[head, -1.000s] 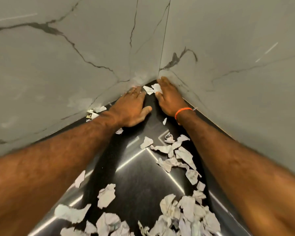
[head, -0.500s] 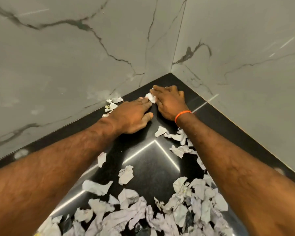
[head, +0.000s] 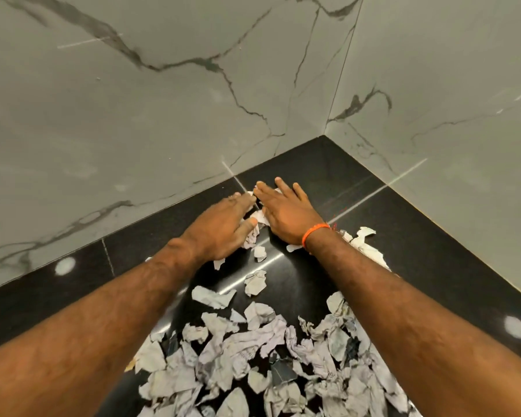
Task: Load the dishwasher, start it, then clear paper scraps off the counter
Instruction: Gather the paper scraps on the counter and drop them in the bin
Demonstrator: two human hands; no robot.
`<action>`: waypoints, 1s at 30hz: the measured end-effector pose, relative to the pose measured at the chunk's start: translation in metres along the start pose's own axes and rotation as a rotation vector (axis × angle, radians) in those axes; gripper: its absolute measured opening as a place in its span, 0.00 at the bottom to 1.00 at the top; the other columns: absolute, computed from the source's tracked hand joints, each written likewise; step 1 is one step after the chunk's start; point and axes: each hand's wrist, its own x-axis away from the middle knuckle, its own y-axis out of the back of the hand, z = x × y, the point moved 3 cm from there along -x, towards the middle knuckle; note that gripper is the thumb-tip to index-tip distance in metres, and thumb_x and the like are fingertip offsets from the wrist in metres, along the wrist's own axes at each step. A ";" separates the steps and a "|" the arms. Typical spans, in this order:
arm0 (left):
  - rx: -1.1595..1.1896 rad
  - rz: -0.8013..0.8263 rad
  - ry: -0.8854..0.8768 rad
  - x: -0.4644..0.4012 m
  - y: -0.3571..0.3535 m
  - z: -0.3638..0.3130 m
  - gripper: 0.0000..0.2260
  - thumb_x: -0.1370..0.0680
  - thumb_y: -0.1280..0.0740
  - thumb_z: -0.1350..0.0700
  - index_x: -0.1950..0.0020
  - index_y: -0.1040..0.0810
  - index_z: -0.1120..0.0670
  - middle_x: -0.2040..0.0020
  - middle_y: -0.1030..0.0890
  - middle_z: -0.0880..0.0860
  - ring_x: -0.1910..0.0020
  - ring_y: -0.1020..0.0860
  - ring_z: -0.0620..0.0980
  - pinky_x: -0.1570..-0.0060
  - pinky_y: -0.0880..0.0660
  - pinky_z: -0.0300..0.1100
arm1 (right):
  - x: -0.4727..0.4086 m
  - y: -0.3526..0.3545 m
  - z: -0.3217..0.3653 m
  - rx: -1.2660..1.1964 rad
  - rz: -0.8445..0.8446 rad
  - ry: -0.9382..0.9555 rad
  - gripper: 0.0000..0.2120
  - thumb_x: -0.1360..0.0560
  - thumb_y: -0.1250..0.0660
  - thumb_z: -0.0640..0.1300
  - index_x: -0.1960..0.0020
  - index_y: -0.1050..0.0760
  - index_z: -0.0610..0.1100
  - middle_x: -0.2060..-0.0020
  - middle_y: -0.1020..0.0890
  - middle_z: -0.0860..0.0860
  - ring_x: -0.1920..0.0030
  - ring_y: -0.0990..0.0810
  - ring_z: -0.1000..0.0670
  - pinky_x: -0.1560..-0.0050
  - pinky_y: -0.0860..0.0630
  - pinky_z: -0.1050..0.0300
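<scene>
On black counter (head: 433,260), left hand (head: 220,227) and right hand (head: 286,215) flat, fingers straight, now drawn nearer from marble-walled corner (head: 325,127), sweeping paper scraps (head: 253,350), gripping nothing.

I have drawn both hands back out of the wall corner. My left hand (head: 223,227) and right hand (head: 286,216) now lie flat, side by side, dragging a few paper scraps (head: 254,224) between them. The big scrap pile (head: 253,356) now fills more of my view beneath my forearms.
</scene>
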 end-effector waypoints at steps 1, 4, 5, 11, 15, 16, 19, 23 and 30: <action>0.005 -0.003 -0.005 0.011 -0.003 -0.003 0.26 0.15 0.45 0.45 0.18 0.44 0.52 0.19 0.39 0.54 0.19 0.43 0.51 0.21 0.45 0.49 | 0.009 -0.001 0.003 -0.002 0.010 0.017 0.25 0.15 0.51 0.48 0.18 0.49 0.53 0.19 0.50 0.58 0.19 0.57 0.48 0.21 0.59 0.39; 0.010 -0.020 -0.013 0.039 -0.010 -0.013 0.25 0.15 0.46 0.45 0.19 0.42 0.51 0.19 0.40 0.52 0.19 0.44 0.49 0.23 0.48 0.44 | 0.032 -0.008 0.014 -0.009 0.036 0.034 0.26 0.15 0.51 0.49 0.18 0.51 0.54 0.19 0.51 0.59 0.19 0.59 0.49 0.21 0.61 0.41; 0.025 -0.020 -0.016 0.047 -0.010 -0.017 0.25 0.15 0.45 0.46 0.19 0.41 0.51 0.19 0.39 0.52 0.20 0.43 0.49 0.23 0.47 0.44 | 0.039 -0.009 0.018 -0.022 0.046 0.035 0.26 0.15 0.51 0.49 0.18 0.51 0.54 0.19 0.51 0.59 0.19 0.59 0.49 0.21 0.61 0.42; 0.030 -0.017 -0.007 0.092 -0.003 -0.042 0.23 0.16 0.42 0.46 0.22 0.33 0.51 0.27 0.25 0.52 0.28 0.28 0.51 0.31 0.32 0.48 | 0.089 -0.008 0.047 -0.048 0.091 0.030 0.25 0.15 0.49 0.47 0.19 0.47 0.53 0.19 0.47 0.57 0.19 0.56 0.47 0.21 0.55 0.44; 0.082 -0.109 -0.045 0.112 0.001 -0.059 0.19 0.18 0.40 0.45 0.29 0.27 0.48 0.42 0.16 0.49 0.45 0.18 0.50 0.43 0.23 0.49 | 0.114 0.012 0.052 -0.100 0.066 0.029 0.18 0.17 0.44 0.51 0.29 0.28 0.52 0.31 0.24 0.48 0.28 0.30 0.44 0.32 0.31 0.41; 0.090 -0.146 -0.063 0.113 0.002 -0.063 0.16 0.18 0.39 0.46 0.32 0.25 0.49 0.44 0.16 0.49 0.46 0.19 0.49 0.44 0.23 0.49 | 0.121 0.022 0.045 -0.079 -0.027 0.021 0.17 0.19 0.43 0.52 0.34 0.24 0.52 0.38 0.19 0.49 0.33 0.26 0.45 0.37 0.28 0.42; 0.043 -0.111 -0.101 0.106 -0.003 -0.075 0.18 0.19 0.38 0.43 0.32 0.25 0.48 0.35 0.24 0.49 0.36 0.27 0.47 0.35 0.28 0.51 | 0.137 0.042 -0.005 -0.023 -0.280 -0.185 0.19 0.21 0.38 0.55 0.32 0.24 0.52 0.33 0.22 0.52 0.27 0.32 0.44 0.32 0.32 0.40; -0.084 0.200 -0.119 0.100 -0.029 -0.094 0.30 0.18 0.41 0.40 0.19 0.42 0.50 0.18 0.45 0.55 0.19 0.47 0.55 0.21 0.45 0.57 | 0.159 0.026 -0.047 -0.041 -0.061 -0.371 0.29 0.20 0.40 0.60 0.21 0.38 0.52 0.21 0.40 0.47 0.21 0.44 0.41 0.24 0.44 0.37; -0.028 0.240 -0.207 0.148 -0.027 -0.116 0.22 0.16 0.42 0.46 0.23 0.33 0.51 0.23 0.31 0.51 0.25 0.35 0.49 0.24 0.39 0.52 | 0.204 -0.014 0.020 -0.201 -0.018 -0.087 0.24 0.16 0.46 0.58 0.22 0.38 0.55 0.21 0.40 0.53 0.20 0.49 0.47 0.22 0.55 0.42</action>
